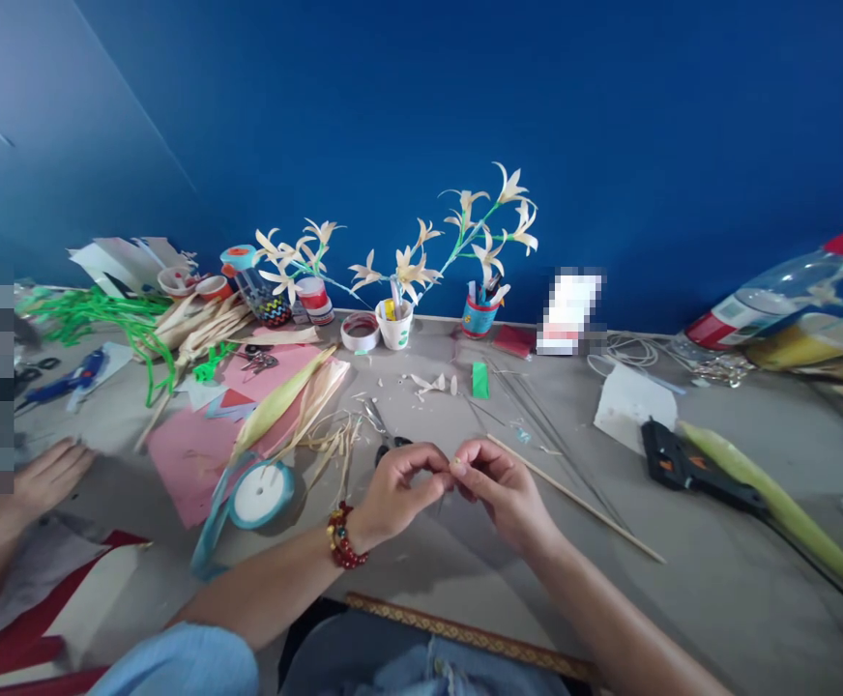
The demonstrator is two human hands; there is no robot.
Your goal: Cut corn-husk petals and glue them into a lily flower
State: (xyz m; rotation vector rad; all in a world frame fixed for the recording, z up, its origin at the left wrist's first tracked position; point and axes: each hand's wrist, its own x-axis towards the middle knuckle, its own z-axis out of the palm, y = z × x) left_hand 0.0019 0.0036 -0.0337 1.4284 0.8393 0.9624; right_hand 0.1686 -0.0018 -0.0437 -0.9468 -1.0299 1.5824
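My left hand (408, 491), with a beaded bracelet (347, 537) at its wrist, is closed in a pinch at the middle of the table. Pressed up against it, my right hand (498, 483) is closed too, thumb against fingers. Between the fingertips there is something tiny and pale that I cannot make out. Scissors (385, 440) lie just behind my left hand, their handles partly covered by it. A thin wooden stick (588, 507) slants across the table beside my right hand. Left of my wrist sits a spool of blue ribbon (262, 493).
Cream artificial flowers (413, 274) stand in a paper cup (395, 329) along the blue wall. A black glue gun (697, 469) and a corn husk (784, 512) lie at right. Pink paper (189, 464) and green strips (95, 314) cover the left. Another person's hand (51, 480) rests at far left.
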